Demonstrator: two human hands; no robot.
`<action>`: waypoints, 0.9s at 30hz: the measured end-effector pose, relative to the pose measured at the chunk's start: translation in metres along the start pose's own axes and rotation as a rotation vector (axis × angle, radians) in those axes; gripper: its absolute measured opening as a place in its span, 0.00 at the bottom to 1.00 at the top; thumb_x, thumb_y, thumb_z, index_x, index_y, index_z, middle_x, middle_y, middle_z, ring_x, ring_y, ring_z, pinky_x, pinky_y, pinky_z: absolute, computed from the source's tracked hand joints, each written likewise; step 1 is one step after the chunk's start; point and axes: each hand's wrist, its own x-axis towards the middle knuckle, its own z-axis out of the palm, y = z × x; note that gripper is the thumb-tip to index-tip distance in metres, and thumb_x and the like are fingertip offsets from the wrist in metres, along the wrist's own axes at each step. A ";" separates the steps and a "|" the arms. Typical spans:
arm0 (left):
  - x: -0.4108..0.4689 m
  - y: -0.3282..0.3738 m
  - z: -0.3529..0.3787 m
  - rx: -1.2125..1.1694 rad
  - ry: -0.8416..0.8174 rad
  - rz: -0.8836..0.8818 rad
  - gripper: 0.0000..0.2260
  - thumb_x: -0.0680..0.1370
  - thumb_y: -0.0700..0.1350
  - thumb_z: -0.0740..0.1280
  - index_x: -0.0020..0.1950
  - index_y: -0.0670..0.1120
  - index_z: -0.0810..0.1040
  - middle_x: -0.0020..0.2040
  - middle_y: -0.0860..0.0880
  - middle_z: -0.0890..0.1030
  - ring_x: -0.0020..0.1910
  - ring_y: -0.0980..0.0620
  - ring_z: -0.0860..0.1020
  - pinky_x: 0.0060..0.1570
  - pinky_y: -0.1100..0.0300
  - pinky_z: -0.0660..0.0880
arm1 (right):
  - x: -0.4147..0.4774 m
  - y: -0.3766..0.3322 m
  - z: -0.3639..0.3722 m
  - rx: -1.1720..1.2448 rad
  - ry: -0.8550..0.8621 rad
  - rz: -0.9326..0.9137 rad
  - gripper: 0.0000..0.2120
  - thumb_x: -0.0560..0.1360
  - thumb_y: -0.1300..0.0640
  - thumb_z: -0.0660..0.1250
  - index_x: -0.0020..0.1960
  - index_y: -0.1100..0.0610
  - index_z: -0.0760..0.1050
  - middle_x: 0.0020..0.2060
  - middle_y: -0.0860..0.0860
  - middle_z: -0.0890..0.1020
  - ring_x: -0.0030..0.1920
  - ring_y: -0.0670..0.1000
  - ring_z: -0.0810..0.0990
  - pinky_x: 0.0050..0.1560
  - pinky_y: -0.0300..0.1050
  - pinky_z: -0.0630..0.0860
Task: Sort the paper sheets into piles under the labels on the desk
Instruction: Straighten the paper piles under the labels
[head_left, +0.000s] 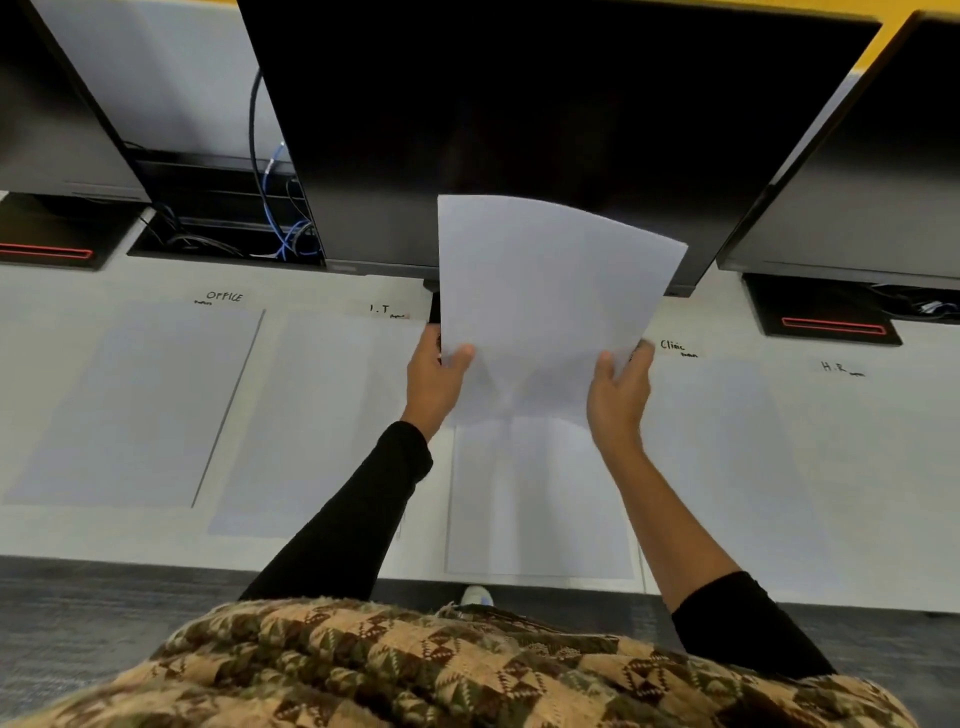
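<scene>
I hold a white paper sheet (550, 291) up above the desk, its top edge curling. My left hand (435, 379) grips its lower left edge and my right hand (619, 395) grips its lower right corner. Handwritten labels sit along the back of the white desk (332, 545): OFFICE label (224, 296), I.T label (382, 309), Clinic label (674, 346) and H.R label (837, 367). Sheets lie flat below them: the OFFICE pile (140, 405), the I.T pile (317, 421), a middle pile (540, 499) under my hands, and a pile (727, 457) under Clinic.
A large dark monitor (519, 104) stands behind the held sheet, with further monitors at left (47, 114) and right (872, 171). Blue and black cables (280, 208) hang in a gap behind the desk. The desk's front edge runs just ahead of my patterned garment (441, 670).
</scene>
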 end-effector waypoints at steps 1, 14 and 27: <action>-0.001 -0.006 0.001 0.028 -0.036 -0.033 0.17 0.78 0.40 0.64 0.67 0.42 0.69 0.63 0.45 0.76 0.59 0.49 0.75 0.60 0.57 0.73 | -0.004 0.006 0.001 -0.045 -0.027 0.060 0.13 0.80 0.64 0.55 0.64 0.64 0.63 0.59 0.55 0.74 0.52 0.50 0.74 0.44 0.27 0.68; 0.023 0.021 -0.090 0.122 0.187 0.134 0.05 0.80 0.39 0.59 0.54 0.43 0.73 0.48 0.48 0.74 0.47 0.52 0.72 0.47 0.62 0.69 | -0.018 -0.030 0.055 -0.027 -0.181 -0.048 0.08 0.77 0.60 0.63 0.56 0.60 0.72 0.40 0.47 0.76 0.36 0.41 0.73 0.35 0.23 0.71; 0.057 -0.044 -0.308 0.290 0.276 -0.078 0.05 0.77 0.43 0.61 0.41 0.45 0.69 0.39 0.44 0.69 0.38 0.49 0.66 0.39 0.56 0.64 | -0.115 -0.030 0.205 -0.352 -0.672 -0.084 0.17 0.80 0.64 0.53 0.66 0.57 0.70 0.63 0.55 0.75 0.62 0.54 0.74 0.60 0.42 0.70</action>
